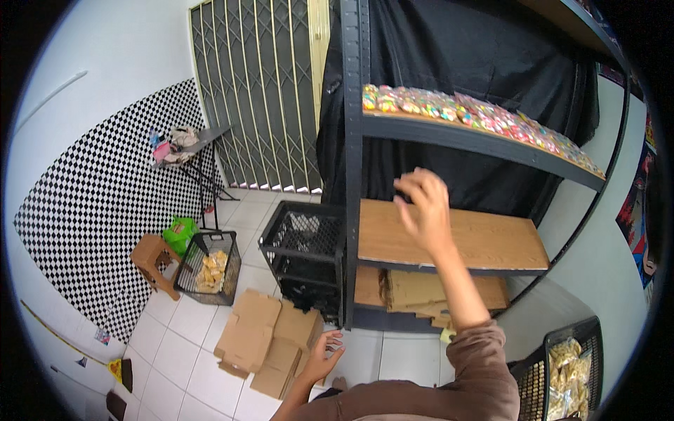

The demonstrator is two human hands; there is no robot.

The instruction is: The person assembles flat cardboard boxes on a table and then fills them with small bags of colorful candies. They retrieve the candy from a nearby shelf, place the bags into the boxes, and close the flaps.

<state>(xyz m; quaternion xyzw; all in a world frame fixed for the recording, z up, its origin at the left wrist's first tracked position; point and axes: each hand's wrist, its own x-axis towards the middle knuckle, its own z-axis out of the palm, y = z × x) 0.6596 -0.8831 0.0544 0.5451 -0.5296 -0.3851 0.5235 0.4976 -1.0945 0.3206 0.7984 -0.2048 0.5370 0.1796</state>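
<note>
My right hand is raised in front of the shelving rack, its fingers loosely curled with nothing in them. Behind and below it is the rack's wood-grain middle shelf. Higher up, a shelf board carries a long row of colourful candy-like items in clear plastic packets. Low by my body, my left hand hangs with its fingers apart, holding nothing. In the view it lies beside the flattened cardboard boxes on the tiled floor; whether it touches them I cannot tell.
Beside the rack stands a black plastic tiered rack. To the left are a black basket of bagged snacks, a brown stool and a green bag. Another basket of bagged snacks stands at right. Folded cardboard fills part of the lowest shelf.
</note>
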